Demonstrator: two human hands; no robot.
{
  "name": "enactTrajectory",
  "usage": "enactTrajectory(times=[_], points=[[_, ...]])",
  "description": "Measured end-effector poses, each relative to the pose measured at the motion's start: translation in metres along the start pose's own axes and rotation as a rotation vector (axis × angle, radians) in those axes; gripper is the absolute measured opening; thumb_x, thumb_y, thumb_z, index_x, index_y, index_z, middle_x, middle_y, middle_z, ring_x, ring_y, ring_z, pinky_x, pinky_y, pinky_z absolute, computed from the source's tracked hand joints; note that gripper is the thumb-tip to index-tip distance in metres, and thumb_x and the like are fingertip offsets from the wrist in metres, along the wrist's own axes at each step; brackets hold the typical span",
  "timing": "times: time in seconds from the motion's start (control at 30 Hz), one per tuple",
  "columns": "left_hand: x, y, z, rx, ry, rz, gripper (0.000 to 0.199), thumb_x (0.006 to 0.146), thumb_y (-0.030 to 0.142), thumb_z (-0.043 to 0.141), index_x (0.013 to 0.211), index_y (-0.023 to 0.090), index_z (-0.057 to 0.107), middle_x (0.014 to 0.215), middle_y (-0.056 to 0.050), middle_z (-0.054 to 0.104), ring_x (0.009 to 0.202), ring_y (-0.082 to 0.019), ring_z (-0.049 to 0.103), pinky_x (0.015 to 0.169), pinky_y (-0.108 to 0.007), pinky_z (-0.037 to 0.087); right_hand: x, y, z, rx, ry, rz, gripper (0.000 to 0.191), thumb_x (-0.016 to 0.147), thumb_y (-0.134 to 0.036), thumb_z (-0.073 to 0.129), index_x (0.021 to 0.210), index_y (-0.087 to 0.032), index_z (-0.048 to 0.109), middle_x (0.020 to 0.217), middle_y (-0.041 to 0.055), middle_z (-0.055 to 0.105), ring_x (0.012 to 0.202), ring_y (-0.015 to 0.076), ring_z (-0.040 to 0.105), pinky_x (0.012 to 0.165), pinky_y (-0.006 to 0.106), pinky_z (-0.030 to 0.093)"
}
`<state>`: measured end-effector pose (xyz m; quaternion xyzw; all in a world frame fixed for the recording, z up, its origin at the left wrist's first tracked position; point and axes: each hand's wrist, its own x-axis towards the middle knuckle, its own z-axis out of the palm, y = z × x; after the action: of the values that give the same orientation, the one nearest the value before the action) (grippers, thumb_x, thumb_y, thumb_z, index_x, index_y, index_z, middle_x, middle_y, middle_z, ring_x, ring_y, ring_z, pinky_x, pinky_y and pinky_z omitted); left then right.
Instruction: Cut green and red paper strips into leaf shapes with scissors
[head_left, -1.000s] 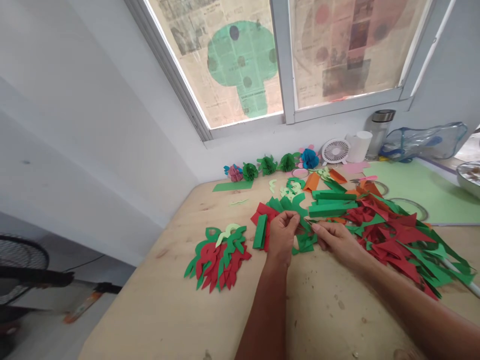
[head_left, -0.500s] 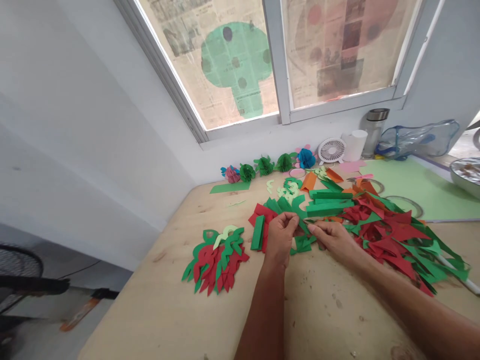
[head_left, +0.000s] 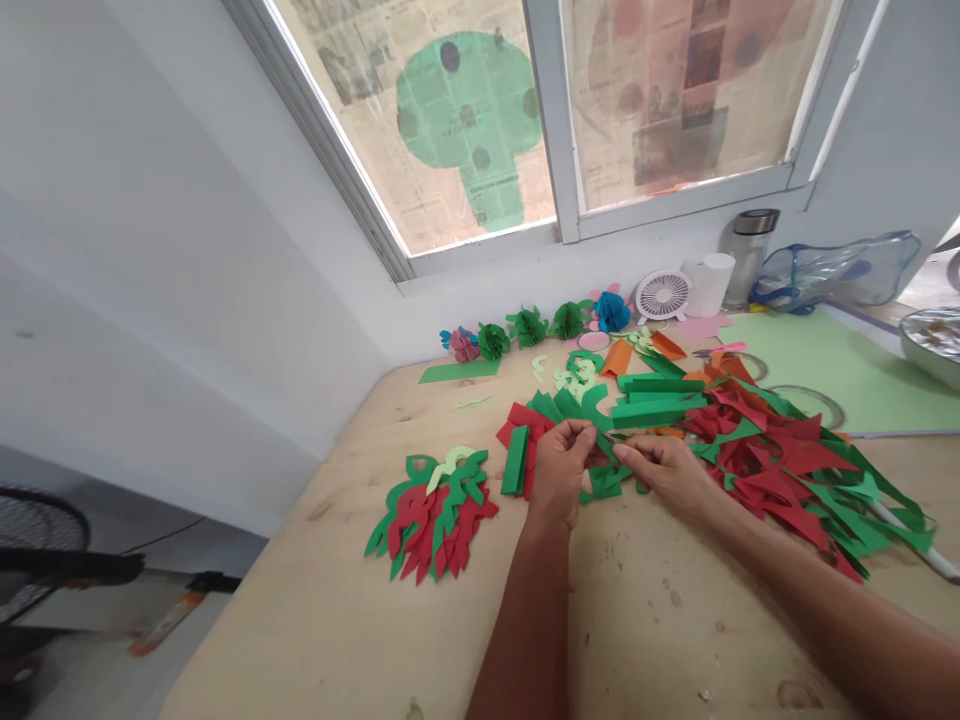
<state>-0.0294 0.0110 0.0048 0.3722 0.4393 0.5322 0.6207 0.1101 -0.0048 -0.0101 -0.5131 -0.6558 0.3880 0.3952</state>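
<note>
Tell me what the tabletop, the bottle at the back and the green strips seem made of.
Tabletop: likely pale matte wood, from its knot-like marks.
Bottle: glass or clear plastic, being see-through; its lid looks metallic, shiny silver.
Green strips: probably matte paper, given thin, crisp edges.

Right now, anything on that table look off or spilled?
Nothing looks spilled. Messiest spot: the scrap heap right of the right hand, mostly red and green pieces tangled loosely, with a white stick poking out. The cut-out pile at left looks tidier.
</note>
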Motion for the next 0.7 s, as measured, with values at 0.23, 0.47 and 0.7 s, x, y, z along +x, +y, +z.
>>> enactTrajectory(times=[0.23,0.47,0.7], points=[[0.0017,-0.0014,0.0001,-0.034,0.014,-0.011,0.03,0.057,0.036,0.075,0.068,0.014,0.059,0.064,0.0,0.06,0.055,-0.009,0.055,0.059,-0.024,0.049,-0.0008,-0.0017,-0.0018,-0.057,0.026,-0.029,0.04,0.082,-0.045,0.047,0.052,-0.021,0.037,0.05,-0.004,0.034,0.049,0.0103,0.034,0.044,0.023,0.029],[0.0022,-0.0024,-0.0007,-0.044,0.007,-0.018,0.03,0.058,0.036,0.075,0.069,0.014,0.059,0.062,-0.001,0.061,0.055,-0.01,0.055,0.054,-0.023,0.047,0.0003,0.0036,-0.0018,-0.098,0.046,-0.075,0.04,0.083,-0.045,0.047,0.052,-0.021,0.038,0.05,-0.0038,0.036,0.049,0.011,0.037,0.046,0.023,0.03],[0.0024,-0.0032,0.0002,-0.049,0.03,-0.012,0.028,0.059,0.034,0.074,0.07,0.013,0.058,0.06,0.0,0.061,0.054,-0.01,0.056,0.057,-0.024,0.049,-0.0012,0.0013,-0.0019,-0.089,0.031,-0.051,0.037,0.083,-0.046,0.047,0.056,-0.02,0.045,0.054,-0.0035,0.038,0.052,0.012,0.038,0.049,0.024,0.03]])
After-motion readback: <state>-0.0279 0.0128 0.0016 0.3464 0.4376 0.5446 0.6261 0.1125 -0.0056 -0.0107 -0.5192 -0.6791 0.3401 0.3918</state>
